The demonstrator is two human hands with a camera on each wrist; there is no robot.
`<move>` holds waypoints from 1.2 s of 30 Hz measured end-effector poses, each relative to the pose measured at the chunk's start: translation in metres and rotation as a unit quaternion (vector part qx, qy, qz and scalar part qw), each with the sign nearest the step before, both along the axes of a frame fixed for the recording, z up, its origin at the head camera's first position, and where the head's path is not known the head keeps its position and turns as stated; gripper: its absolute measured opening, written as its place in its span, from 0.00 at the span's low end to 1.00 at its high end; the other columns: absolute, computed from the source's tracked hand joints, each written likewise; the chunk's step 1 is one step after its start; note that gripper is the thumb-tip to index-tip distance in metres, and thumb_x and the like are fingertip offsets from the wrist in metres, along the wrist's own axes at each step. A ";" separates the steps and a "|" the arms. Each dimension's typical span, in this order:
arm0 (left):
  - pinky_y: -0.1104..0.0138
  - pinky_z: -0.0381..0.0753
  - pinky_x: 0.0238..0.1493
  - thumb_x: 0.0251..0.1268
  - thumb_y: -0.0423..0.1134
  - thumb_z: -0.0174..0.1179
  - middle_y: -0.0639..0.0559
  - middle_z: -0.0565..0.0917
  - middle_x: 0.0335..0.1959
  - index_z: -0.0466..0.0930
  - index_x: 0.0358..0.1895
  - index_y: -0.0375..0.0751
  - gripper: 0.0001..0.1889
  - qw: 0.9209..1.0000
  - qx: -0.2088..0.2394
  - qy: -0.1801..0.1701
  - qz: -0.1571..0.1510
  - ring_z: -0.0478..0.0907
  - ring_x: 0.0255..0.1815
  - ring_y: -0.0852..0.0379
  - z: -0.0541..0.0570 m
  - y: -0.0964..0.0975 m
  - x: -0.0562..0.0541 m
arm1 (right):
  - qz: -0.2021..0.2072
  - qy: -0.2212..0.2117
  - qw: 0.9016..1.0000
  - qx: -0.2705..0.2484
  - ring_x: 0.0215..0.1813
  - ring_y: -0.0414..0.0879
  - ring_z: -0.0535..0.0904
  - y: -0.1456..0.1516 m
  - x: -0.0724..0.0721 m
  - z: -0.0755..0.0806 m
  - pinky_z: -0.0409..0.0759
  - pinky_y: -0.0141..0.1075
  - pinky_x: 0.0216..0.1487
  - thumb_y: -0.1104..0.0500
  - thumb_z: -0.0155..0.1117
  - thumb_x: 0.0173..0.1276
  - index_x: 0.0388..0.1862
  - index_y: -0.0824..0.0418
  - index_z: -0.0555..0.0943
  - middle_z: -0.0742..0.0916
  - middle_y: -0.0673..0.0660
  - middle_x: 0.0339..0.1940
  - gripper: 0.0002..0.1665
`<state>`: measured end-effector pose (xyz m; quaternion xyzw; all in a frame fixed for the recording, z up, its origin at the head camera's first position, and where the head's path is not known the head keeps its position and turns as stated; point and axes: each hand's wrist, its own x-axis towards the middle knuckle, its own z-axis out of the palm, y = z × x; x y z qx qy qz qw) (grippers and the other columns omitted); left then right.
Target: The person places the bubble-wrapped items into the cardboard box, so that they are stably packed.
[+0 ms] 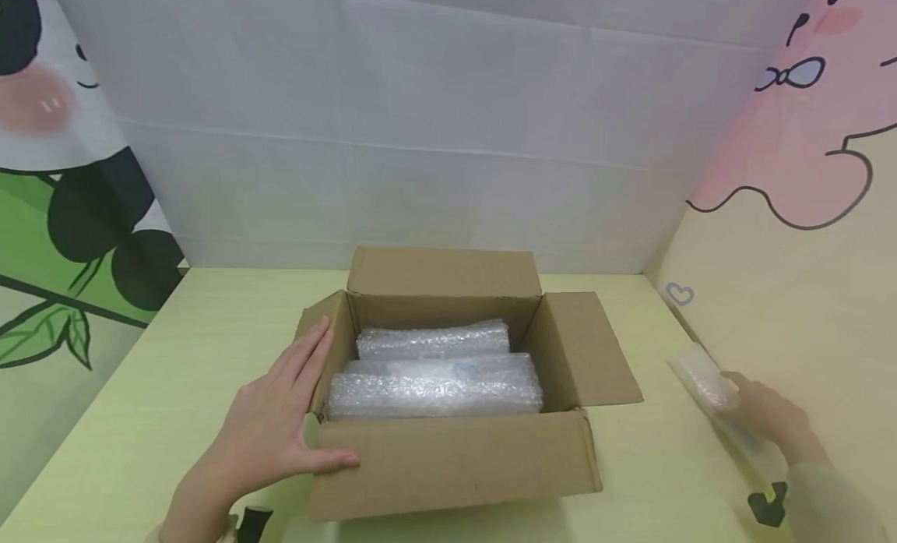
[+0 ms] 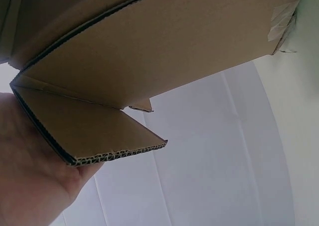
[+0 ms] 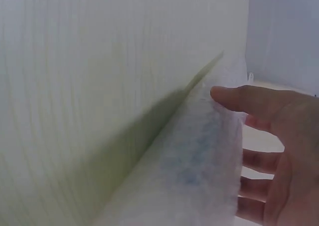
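An open cardboard box (image 1: 455, 465) stands on the table, its flaps folded out. Inside it lie bubble-wrapped packages (image 1: 434, 395), one behind the other. My left hand (image 1: 269, 422) rests against the box's left side, fingers straight along the left flap (image 2: 94, 128) and thumb spread over the front flap. In the left wrist view the flap hides most of the fingers. Off to the right, my right hand (image 1: 767, 418) holds another bubble-wrapped package (image 3: 199, 156), thumb on one side and fingers on the other. What the wrap contains is not clear.
The pale yellow table (image 1: 175, 387) meets a white sheet (image 1: 420, 153) at the back. A wall with a pink cartoon (image 1: 778, 153) rises close beside the right hand. On the left stands a panel with a panda drawing (image 1: 98, 208).
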<state>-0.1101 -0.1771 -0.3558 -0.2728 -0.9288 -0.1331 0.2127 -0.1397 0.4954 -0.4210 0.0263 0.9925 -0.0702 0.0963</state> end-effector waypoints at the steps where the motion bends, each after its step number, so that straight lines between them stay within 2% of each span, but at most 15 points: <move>1: 0.71 0.64 0.19 0.31 0.82 0.60 0.42 0.56 0.77 0.47 0.77 0.36 0.72 1.000 0.001 0.000 -0.001 0.64 0.70 0.41 0.000 0.000 0.000 | -0.002 0.005 1.000 0.001 0.54 0.82 0.70 0.000 0.000 0.000 0.72 0.68 0.40 0.43 0.62 0.63 0.67 0.74 0.60 0.74 0.83 0.57 0.46; 5: 0.70 0.66 0.20 0.31 0.83 0.59 0.42 0.56 0.77 0.47 0.77 0.36 0.72 1.000 0.000 0.005 -0.002 0.64 0.70 0.41 0.000 0.000 -0.001 | 0.000 0.028 1.000 0.004 0.53 0.82 0.71 -0.002 -0.001 0.004 0.73 0.67 0.38 0.43 0.63 0.63 0.67 0.73 0.60 0.74 0.83 0.55 0.46; 8: 0.71 0.65 0.20 0.32 0.82 0.59 0.42 0.56 0.77 0.47 0.77 0.36 0.72 1.000 0.001 0.004 -0.004 0.64 0.70 0.41 0.000 -0.001 -0.001 | 0.011 0.053 0.998 0.009 0.52 0.80 0.72 -0.009 -0.003 0.018 0.74 0.65 0.36 0.44 0.63 0.64 0.68 0.71 0.60 0.75 0.83 0.55 0.45; 12: 0.71 0.64 0.20 0.32 0.82 0.59 0.42 0.56 0.77 0.47 0.77 0.36 0.71 1.000 0.001 0.004 -0.005 0.64 0.70 0.41 -0.001 -0.002 -0.001 | 0.027 0.092 0.995 0.016 0.48 0.76 0.77 -0.032 -0.010 0.054 0.74 0.59 0.30 0.44 0.62 0.66 0.70 0.66 0.60 0.76 0.79 0.55 0.43; 17: 0.73 0.61 0.18 0.32 0.83 0.58 0.42 0.56 0.78 0.47 0.77 0.36 0.71 1.000 0.002 0.004 -0.005 0.64 0.70 0.41 -0.001 -0.002 -0.002 | 0.059 0.158 0.985 0.025 0.34 0.59 0.81 -0.076 -0.018 0.104 0.72 0.47 0.23 0.46 0.63 0.66 0.73 0.59 0.61 0.77 0.73 0.54 0.40; 18: 0.73 0.60 0.18 0.33 0.83 0.58 0.42 0.55 0.78 0.46 0.77 0.37 0.71 1.000 0.002 0.003 -0.006 0.64 0.70 0.41 -0.002 -0.002 -0.002 | 0.069 0.175 0.982 0.029 0.32 0.56 0.81 -0.086 -0.019 0.113 0.72 0.46 0.22 0.48 0.64 0.66 0.72 0.57 0.62 0.77 0.72 0.54 0.40; 24: 0.73 0.59 0.18 0.33 0.82 0.59 0.43 0.55 0.78 0.46 0.78 0.37 0.71 1.000 0.003 0.000 -0.006 0.64 0.71 0.40 -0.002 -0.002 -0.003 | 0.144 0.264 0.953 0.046 0.35 0.56 0.81 -0.153 -0.019 0.167 0.73 0.49 0.23 0.52 0.70 0.60 0.70 0.51 0.67 0.81 0.64 0.53 0.40; 26: 0.73 0.59 0.18 0.33 0.83 0.58 0.42 0.55 0.78 0.46 0.77 0.37 0.71 1.000 0.005 0.002 -0.007 0.64 0.70 0.40 -0.002 -0.002 -0.003 | 0.174 0.278 0.944 0.041 0.36 0.53 0.81 -0.177 -0.019 0.180 0.73 0.48 0.25 0.53 0.71 0.59 0.70 0.49 0.68 0.82 0.60 0.53 0.39; 28: 0.73 0.60 0.18 0.33 0.83 0.58 0.42 0.55 0.78 0.46 0.77 0.37 0.71 1.000 0.006 0.005 -0.008 0.65 0.70 0.40 -0.003 -0.002 -0.003 | 0.214 0.296 0.930 0.035 0.34 0.48 0.79 -0.200 -0.019 0.190 0.73 0.45 0.25 0.53 0.72 0.58 0.69 0.47 0.69 0.83 0.56 0.51 0.39; 33: 0.72 0.61 0.18 0.33 0.83 0.57 0.42 0.55 0.78 0.46 0.77 0.36 0.71 1.000 0.006 0.008 -0.010 0.65 0.69 0.39 -0.004 -0.002 -0.004 | 0.323 0.305 0.895 0.037 0.28 0.39 0.74 -0.250 -0.023 0.206 0.70 0.34 0.25 0.52 0.74 0.56 0.68 0.45 0.71 0.84 0.50 0.51 0.39; 36: 0.72 0.61 0.18 0.33 0.83 0.57 0.42 0.56 0.77 0.46 0.77 0.36 0.71 1.000 0.005 0.010 -0.010 0.66 0.69 0.39 -0.004 -0.002 -0.004 | 0.368 0.271 0.888 0.050 0.28 0.38 0.76 -0.280 -0.026 0.213 0.66 0.31 0.21 0.49 0.72 0.59 0.69 0.44 0.70 0.84 0.49 0.53 0.38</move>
